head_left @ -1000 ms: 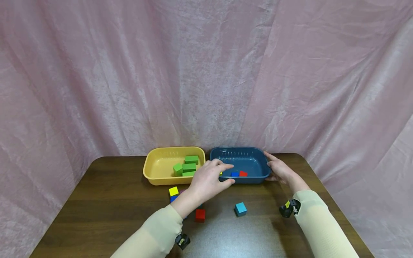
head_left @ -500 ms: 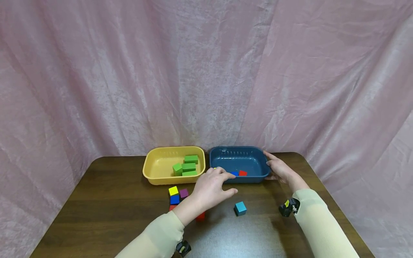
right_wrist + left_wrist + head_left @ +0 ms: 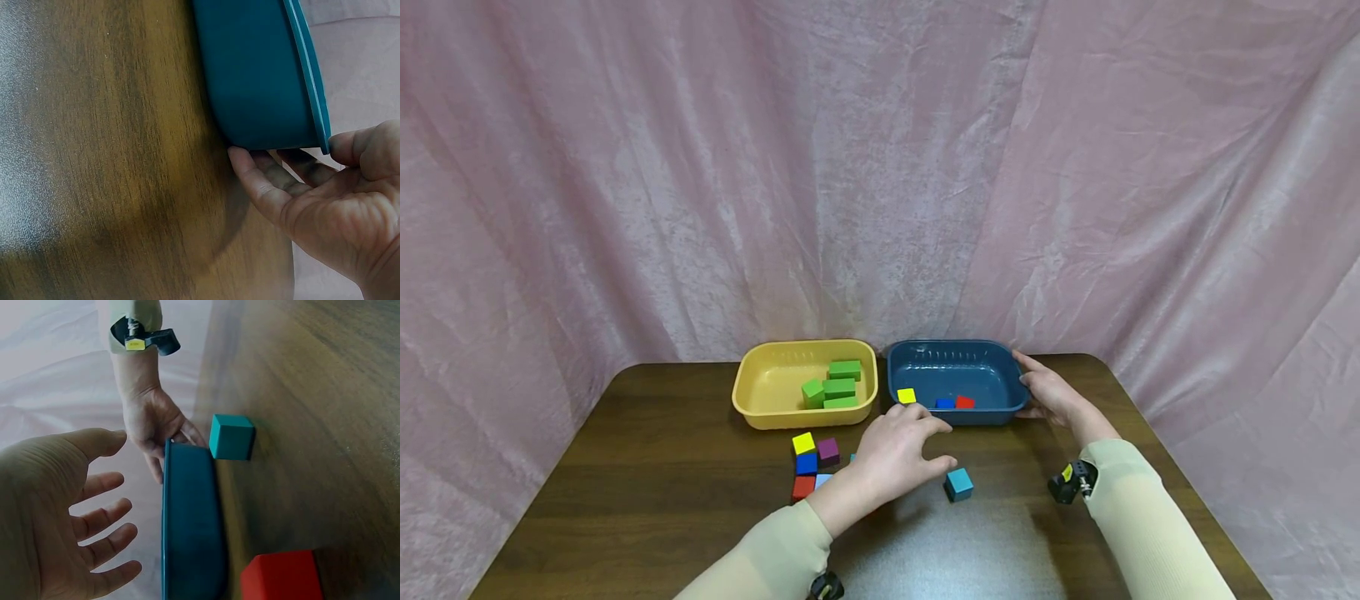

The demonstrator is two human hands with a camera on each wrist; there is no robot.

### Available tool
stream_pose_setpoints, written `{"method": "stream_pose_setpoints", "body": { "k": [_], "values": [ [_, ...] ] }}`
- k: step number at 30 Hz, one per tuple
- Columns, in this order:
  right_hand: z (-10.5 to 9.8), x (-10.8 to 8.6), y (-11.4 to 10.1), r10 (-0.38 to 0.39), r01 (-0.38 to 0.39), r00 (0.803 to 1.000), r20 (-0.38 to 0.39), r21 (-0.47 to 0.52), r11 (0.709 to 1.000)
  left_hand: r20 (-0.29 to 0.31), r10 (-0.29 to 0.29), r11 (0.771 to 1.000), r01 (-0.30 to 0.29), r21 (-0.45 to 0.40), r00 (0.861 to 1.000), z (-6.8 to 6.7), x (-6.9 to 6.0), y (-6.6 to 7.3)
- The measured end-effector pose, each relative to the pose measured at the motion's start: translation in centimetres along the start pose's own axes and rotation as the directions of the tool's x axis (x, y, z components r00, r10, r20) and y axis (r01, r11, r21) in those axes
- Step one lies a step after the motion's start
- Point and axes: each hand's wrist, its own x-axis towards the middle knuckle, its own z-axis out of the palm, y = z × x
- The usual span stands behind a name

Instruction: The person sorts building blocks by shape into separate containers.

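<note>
Cube [image 3: 958, 485], light blue with no longer side, sits on the surface [image 3: 662, 467], on the person's side of the dark blue tray [image 3: 985, 417]. It lies just right of the left hand [image 3: 891, 456], the nearer one, whose fingers are spread and hold nothing. The right hand [image 3: 1057, 397] is farther off, fingertips and thumb resting ungripped against the tray's right end.

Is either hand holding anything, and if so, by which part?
Nothing is clearly gripped. The left hand is empty; the right hand touches the blue tray at its right end.
</note>
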Motion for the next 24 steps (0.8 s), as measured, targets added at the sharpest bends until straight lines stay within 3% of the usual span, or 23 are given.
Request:
{"method": "stream_pose_setpoints", "body": {
  "k": [24],
  "values": [
    [0.1,-0.1,-0.2,-0.011,0.011,1.0,-0.006,-0.022,1.0,0.079,-0.008,0.999,0.005,0.047,0.997,4.3,-0.8,0.4]
  ]
}}
